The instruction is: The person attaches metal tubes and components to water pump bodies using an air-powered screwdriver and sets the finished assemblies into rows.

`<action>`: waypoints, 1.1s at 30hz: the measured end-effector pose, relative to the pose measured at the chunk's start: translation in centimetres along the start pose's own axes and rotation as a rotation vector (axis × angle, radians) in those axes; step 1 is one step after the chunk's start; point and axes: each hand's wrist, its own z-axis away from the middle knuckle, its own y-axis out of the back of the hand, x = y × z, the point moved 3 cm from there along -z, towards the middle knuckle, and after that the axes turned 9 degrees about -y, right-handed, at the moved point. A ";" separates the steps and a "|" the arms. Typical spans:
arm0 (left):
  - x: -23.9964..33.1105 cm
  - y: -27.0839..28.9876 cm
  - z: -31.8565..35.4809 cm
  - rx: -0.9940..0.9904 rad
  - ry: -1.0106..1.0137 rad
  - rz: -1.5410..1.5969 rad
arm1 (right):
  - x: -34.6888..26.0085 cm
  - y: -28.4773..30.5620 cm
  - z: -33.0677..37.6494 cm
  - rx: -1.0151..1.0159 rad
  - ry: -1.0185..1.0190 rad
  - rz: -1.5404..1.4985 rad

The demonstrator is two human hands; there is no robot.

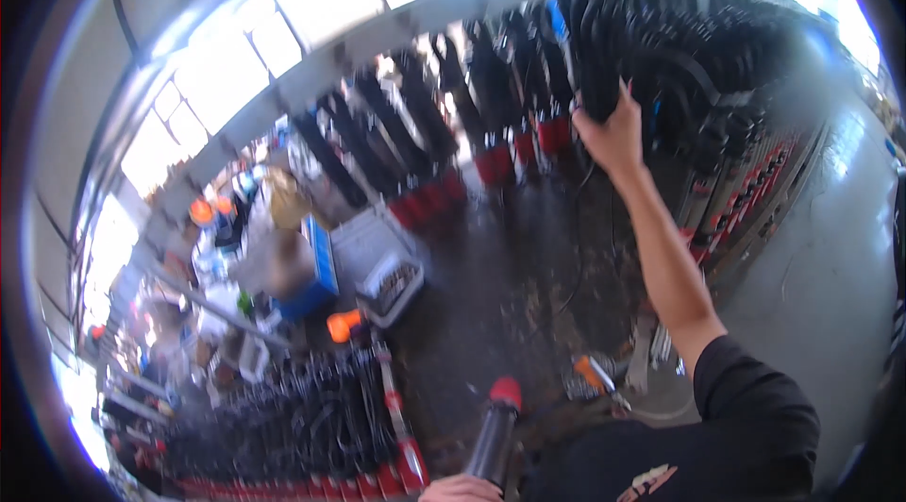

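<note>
Closest to the person, at the bottom edge, the left hand holds one black tube with a red cap. Its fingers are wrapped around the low end of the tube, but most of the hand is cut off, so I cannot tell how tight the hold is. The tube points up and away, over the dark, dirty floor. If the hold is loose, I think the tube could slip and hit the floor.

Near it on the floor lie one orange-handled tool and some small scraps. A foot could trip on them.

To the left stands a low rack of black tubes with red ends. There are too many to count. Past it sit one small orange thing, one white crate and one blue box.

Far up, the right hand reaches high to a bunch of black tubes hanging on the far rack. Its fingers are closed around the bottom of the bunch. The arm is stretched long, so a hard pull could bring the bunch or its neighbours down, I think.

Along the far wall lean about seven more bundles of black tubes with red bottoms. The picture is blurry there, so the count is rough.
</note>
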 end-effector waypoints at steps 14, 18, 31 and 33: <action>-1.1 -2.5 0.7 -0.300 0.117 0.158 | -0.1 -7.9 39.6 -1.929 -1.344 -0.239; -0.4 -1.6 1.2 -0.230 0.136 0.119 | 5.5 -14.6 38.9 -1.103 -1.793 -1.463; 4.1 7.7 11.6 0.610 0.057 -0.254 | 6.2 -20.4 51.1 -1.470 -0.847 0.028; 4.8 9.7 13.6 0.626 0.032 -0.206 | 1.6 -15.6 54.8 -1.610 -0.633 -0.247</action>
